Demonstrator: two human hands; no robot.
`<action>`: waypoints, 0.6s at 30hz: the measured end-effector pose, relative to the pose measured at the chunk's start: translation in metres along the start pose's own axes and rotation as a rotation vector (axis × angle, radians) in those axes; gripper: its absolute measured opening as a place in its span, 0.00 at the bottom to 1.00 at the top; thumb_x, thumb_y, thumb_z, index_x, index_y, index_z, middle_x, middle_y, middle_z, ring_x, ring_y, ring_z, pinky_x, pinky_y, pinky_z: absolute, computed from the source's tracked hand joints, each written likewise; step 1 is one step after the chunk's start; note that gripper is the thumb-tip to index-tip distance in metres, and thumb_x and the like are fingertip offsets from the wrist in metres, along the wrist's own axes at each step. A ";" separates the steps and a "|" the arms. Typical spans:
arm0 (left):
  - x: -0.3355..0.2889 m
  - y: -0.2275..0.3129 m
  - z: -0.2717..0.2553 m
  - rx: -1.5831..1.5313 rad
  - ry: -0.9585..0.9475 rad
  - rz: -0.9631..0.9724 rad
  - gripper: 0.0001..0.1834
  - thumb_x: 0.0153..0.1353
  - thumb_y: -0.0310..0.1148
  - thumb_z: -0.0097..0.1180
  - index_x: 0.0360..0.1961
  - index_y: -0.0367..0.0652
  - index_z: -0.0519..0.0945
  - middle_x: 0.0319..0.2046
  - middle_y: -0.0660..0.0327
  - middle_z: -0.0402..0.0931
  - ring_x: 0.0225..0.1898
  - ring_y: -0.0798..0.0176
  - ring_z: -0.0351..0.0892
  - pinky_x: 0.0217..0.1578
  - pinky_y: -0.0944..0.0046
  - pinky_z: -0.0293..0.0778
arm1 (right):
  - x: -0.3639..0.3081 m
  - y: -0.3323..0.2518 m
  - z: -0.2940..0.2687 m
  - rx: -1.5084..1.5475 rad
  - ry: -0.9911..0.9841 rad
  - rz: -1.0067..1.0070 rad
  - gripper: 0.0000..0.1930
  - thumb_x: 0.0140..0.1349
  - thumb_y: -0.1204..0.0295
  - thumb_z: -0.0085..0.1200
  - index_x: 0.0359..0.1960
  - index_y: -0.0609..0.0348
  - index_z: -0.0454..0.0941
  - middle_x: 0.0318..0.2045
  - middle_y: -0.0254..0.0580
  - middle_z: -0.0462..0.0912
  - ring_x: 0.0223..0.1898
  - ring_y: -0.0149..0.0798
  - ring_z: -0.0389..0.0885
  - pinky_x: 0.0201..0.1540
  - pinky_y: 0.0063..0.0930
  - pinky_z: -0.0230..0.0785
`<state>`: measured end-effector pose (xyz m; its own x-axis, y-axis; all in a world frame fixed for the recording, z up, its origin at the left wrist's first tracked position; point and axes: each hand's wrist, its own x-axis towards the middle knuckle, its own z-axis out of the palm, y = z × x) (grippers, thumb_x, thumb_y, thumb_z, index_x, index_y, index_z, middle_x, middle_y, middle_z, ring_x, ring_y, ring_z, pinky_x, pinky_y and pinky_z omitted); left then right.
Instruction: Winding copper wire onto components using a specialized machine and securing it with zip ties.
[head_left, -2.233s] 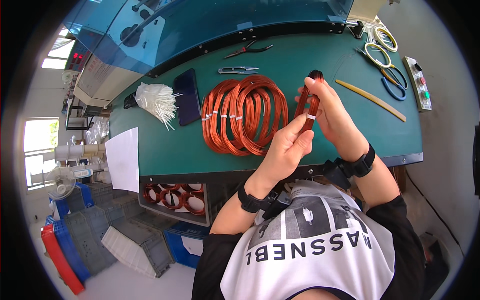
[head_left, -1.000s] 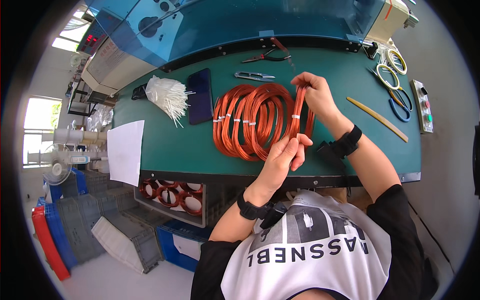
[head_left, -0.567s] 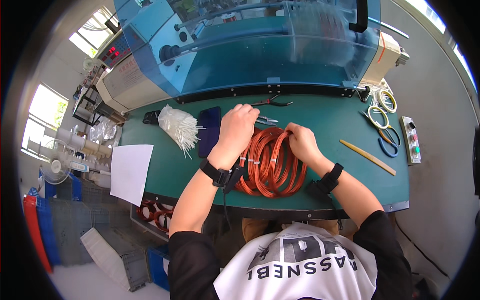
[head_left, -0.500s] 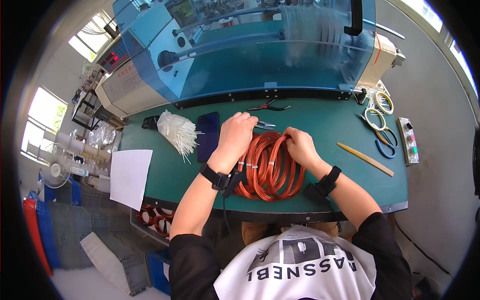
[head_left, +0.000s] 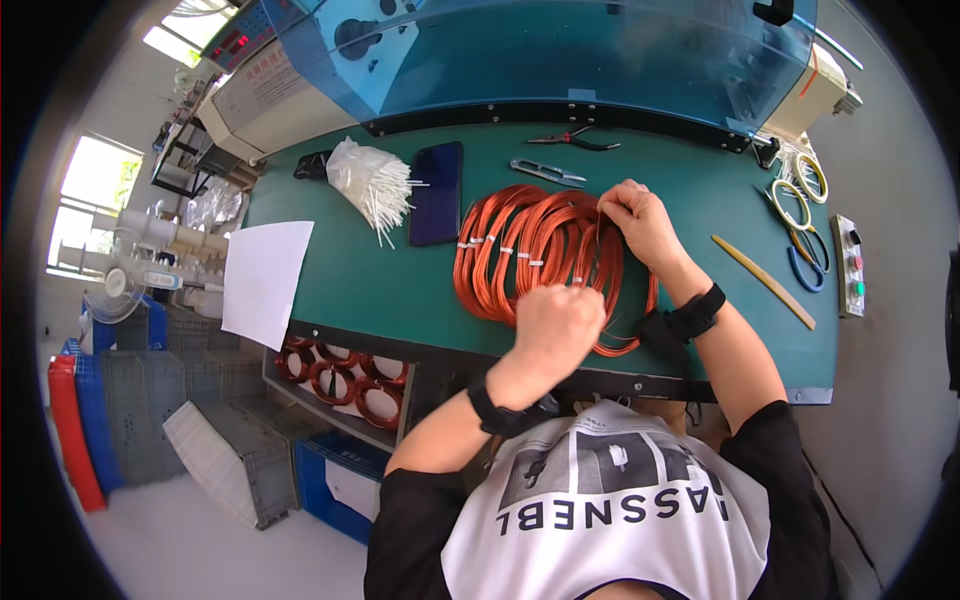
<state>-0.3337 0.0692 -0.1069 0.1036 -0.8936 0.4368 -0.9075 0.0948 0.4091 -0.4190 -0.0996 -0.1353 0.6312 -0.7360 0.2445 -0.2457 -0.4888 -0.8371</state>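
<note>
Several coils of reddish copper wire (head_left: 490,265), bound with small white ties, lie overlapping on the green table in front of me. My left hand (head_left: 560,330) is closed at the near edge of the rightmost coil, its fingertips hidden from view. At that coil's far right edge my right hand (head_left: 638,222) pinches the wire between thumb and fingers. Beyond the coils lie thread snips (head_left: 547,172) and red-and-black pliers (head_left: 573,140).
A bag of white ties (head_left: 370,185) and a dark phone (head_left: 436,195) lie left, near a paper sheet (head_left: 265,280). Scissors (head_left: 795,205), a yellow stick (head_left: 765,283) and a button box (head_left: 849,265) are right. A blue-covered machine (head_left: 600,60) stands behind; a drawer (head_left: 400,435) holds more coils.
My left hand has moved from the far side of the coils to the near side. The coils are spread wider, and the right hand holds the rightmost one. The view has shifted.
</note>
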 end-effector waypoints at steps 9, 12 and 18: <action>-0.047 -0.005 -0.007 -0.041 0.221 -0.161 0.17 0.53 0.31 0.60 0.13 0.42 0.67 0.11 0.59 0.64 0.16 0.55 0.67 0.18 0.60 0.61 | 0.039 -0.012 -0.012 -0.156 -0.178 0.084 0.13 0.53 0.64 0.57 0.31 0.63 0.81 0.35 0.48 0.79 0.38 0.49 0.77 0.42 0.37 0.69; -0.070 -0.014 -0.005 -0.061 0.280 -0.228 0.11 0.55 0.29 0.57 0.19 0.40 0.70 0.17 0.57 0.69 0.20 0.53 0.70 0.22 0.59 0.64 | 0.070 -0.032 0.002 -0.377 -0.407 0.172 0.12 0.54 0.65 0.56 0.33 0.60 0.81 0.38 0.54 0.79 0.43 0.49 0.78 0.44 0.38 0.70; -0.082 -0.016 0.006 0.076 0.285 -0.202 0.08 0.56 0.31 0.56 0.23 0.41 0.72 0.19 0.59 0.70 0.23 0.54 0.71 0.24 0.59 0.64 | 0.088 -0.023 0.052 -0.691 -0.309 0.204 0.15 0.55 0.71 0.51 0.42 0.65 0.78 0.50 0.55 0.74 0.53 0.50 0.72 0.54 0.38 0.68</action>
<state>-0.3302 0.1383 -0.1544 0.3840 -0.7317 0.5631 -0.8835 -0.1139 0.4544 -0.3195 -0.1292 -0.1196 0.6756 -0.7285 -0.1132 -0.7168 -0.6132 -0.3320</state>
